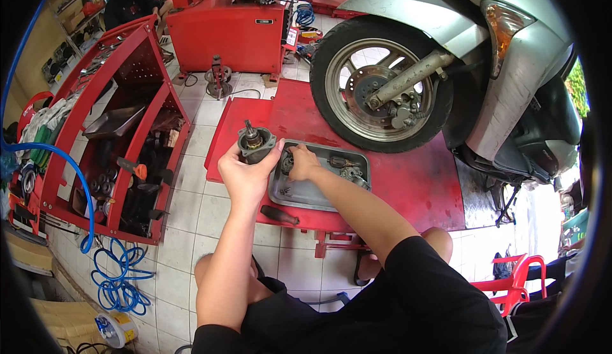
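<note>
One metal housing (256,148), one tray (309,195), one dark-handled tool (275,214).
Your left hand (244,175) grips the housing; your right hand (303,163) is inside the tray, can't tell if pinching.

A red lift platform (414,179) carries everything, its surface marked with darker, wet-looking patches to the right. Toward the near edge, left of the middle, lies a grey rectangular metal tray (306,199). A dark-handled tool (278,214) lies between it and the near edge. Beyond the tray, toward the far edge, stands a scooter's front wheel (322,96) with a black tyre.
</note>
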### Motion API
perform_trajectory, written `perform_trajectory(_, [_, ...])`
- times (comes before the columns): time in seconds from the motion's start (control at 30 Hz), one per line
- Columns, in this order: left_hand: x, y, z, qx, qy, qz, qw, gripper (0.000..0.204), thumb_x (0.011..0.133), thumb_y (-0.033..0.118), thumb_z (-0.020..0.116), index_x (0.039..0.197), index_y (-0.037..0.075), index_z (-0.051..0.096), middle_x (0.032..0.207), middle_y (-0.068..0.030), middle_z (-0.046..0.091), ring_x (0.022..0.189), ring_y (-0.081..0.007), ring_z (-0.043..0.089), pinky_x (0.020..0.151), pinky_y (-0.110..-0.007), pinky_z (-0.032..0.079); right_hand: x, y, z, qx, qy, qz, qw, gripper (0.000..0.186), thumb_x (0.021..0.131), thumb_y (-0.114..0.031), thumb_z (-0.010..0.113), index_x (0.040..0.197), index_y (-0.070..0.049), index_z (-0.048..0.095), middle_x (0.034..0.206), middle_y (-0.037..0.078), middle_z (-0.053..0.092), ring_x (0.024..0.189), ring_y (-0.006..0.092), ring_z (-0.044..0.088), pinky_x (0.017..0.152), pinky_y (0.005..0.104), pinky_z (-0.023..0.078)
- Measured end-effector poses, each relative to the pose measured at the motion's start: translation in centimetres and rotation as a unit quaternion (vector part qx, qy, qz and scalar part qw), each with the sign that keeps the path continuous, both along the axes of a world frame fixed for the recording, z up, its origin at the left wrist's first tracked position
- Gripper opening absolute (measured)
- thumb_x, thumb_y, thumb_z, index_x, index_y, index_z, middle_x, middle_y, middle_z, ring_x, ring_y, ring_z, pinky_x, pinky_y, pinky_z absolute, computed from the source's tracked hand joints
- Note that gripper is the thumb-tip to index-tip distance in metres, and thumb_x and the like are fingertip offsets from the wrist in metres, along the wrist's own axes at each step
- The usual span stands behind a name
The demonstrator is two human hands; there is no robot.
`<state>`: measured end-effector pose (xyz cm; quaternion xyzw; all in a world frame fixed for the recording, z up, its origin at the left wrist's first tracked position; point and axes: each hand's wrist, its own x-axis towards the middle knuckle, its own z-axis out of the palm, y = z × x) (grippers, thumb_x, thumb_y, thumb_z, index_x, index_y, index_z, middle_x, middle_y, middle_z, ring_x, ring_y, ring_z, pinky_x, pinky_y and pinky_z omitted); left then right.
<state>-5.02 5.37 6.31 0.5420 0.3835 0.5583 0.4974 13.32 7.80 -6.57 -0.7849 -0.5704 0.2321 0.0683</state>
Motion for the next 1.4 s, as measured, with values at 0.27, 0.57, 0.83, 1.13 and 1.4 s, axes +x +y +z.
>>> perform_trajectory(0.27, [0.6,0.1,-0.7,0.003,0.014,-0.021,1.0,0.024,0.073,0.009,0.088,0.09,0.001,0.074,0.084,-0.0024,0.074,0.076,-0.0079,0.066,0.074,-0.027,0.054,1.5,-1.9,0.0,0.094,0.041,0.024,0.994,0.075,0.064,-0.024,0.089,0.131,-0.007,0.06,0.123,0.013,0.059,0.111,0.032,0.062,0.095,0.0409,0.051])
perform_trajectory(0.57, [2.1,-3.4,-1.1,0.199,0.233,-0.093,0.947,0.041,0.062,0.009,0.087,0.098,0.001,0.071,0.085,-0.0149,0.073,0.077,-0.0272,0.074,0.07,-0.034,0.057,4.3,-15.8,13.1,0.233,0.316,0.049,0.918,0.028,0.09,-0.024,0.074,0.081,0.001,0.067,0.062,0.006,0.059,0.054,0.0127,0.051,0.053,0.0308,0.041])
perform_trajectory(0.83, [5.3,-6.9,-5.2,0.395,0.319,-0.15,0.848,0.045,0.064,0.021,0.09,0.098,0.0,0.068,0.09,-0.0155,0.072,0.075,-0.0324,0.071,0.064,-0.039,0.057,4.7,-20.2,10.7,0.36,0.183,0.113,0.908,0.038,0.091,-0.031,0.073,0.069,-0.003,0.059,0.062,0.014,0.061,0.055,0.0343,0.061,0.051,0.0425,0.045])
perform_trajectory(1.13, [7.4,-8.6,-4.9,0.32,0.381,-0.24,0.834,0.039,0.061,0.018,0.086,0.086,0.004,0.06,0.076,-0.011,0.064,0.066,-0.0318,0.067,0.056,-0.04,0.052,5.5,-22.0,10.0,0.308,0.137,0.126,0.933,0.036,0.097,-0.029,0.063,0.07,-0.003,0.061,0.062,0.016,0.061,0.057,0.0394,0.061,0.052,0.0489,0.048])
perform_trajectory(1.4, [7.8,-9.7,-5.3,0.248,0.348,-0.254,0.867,0.031,0.062,0.012,0.083,0.083,0.004,0.06,0.074,-0.0122,0.062,0.067,-0.0354,0.065,0.058,-0.042,0.051,6.3,-21.8,9.8,0.249,0.236,0.107,0.933,0.037,0.099,-0.029,0.06,0.075,-0.001,0.062,0.065,0.02,0.061,0.062,0.0433,0.061,0.057,0.0511,0.049])
